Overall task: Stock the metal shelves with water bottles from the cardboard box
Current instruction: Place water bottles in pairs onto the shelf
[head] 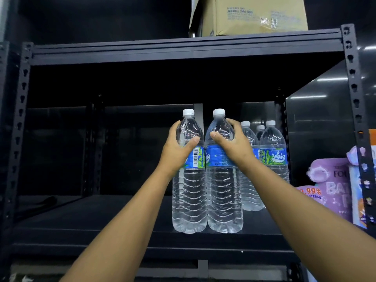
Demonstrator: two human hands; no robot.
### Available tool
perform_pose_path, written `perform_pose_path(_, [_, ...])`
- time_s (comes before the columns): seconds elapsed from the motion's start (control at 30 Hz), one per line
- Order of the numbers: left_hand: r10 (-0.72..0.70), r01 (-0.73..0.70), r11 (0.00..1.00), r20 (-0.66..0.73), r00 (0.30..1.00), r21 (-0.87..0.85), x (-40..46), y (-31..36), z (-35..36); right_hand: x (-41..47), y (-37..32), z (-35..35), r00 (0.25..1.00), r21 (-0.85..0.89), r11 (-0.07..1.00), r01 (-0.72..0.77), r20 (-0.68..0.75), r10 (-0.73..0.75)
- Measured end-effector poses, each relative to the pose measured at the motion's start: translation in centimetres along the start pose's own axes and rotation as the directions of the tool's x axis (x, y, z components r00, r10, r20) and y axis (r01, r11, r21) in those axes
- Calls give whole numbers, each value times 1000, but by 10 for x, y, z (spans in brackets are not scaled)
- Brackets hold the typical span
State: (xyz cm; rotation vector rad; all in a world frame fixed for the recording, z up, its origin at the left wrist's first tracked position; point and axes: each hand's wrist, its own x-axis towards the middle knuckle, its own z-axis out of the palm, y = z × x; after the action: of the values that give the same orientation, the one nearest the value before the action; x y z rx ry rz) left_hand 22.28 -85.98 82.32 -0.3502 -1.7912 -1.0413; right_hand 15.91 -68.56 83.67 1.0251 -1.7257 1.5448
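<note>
Water bottles: two being set on the metal shelf [101, 216] at once, one per hand. Left hand [179, 147] wraps the shoulder of the left bottle [189, 200], thumb across the front just above the blue label, fingers curled round the far side. Right hand [234, 143] grips the right bottle [223, 200] the same way, thumb on the near face, fingers over the top of the shoulder. High grip likely chosen because the narrow shoulder fits a single hand and keeps a tall, full bottle upright.

Both bottles stand vertical, bases at the front edge of the shelf board, sides touching each other. Whether the bases rest fully on the board or hover just off it cannot be told. White caps on, seemingly sealed.

Three more stocked bottles [272, 159] stand behind and to the right, close together, so the row probably fills from the right rear toward the left front. Left part of this shelf level holds no bottles.

Cardboard box [248, 15] sits on the top shelf, above; its opening is not visible. Purple packaged goods [329, 188] sit right of the shelf post [354, 98].

Judged step: placing, release not yet done.
</note>
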Motion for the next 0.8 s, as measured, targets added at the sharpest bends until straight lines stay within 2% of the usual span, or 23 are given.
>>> perform_pose_path(0.23, [-92, 91, 995, 17, 996, 48, -45, -13, 4, -31, 7, -3, 996, -10, 999, -36, 86, 37])
perform_pose_path(0.47, [-150, 137, 983, 111, 982, 121, -86, -20, 0, -79, 18, -8, 975, -55, 995, -84, 203, 94])
perform_pose_path(0.63, [-213, 185, 952, 95, 972, 242, -110, -25, -6, -109, 34, -16, 963, -193, 977, -86, 236, 131])
perform_pose_path(0.8, [-213, 177, 951, 123, 969, 255, -119, -28, -12, -126, 42, -19, 964, -172, 979, -110, 220, 147])
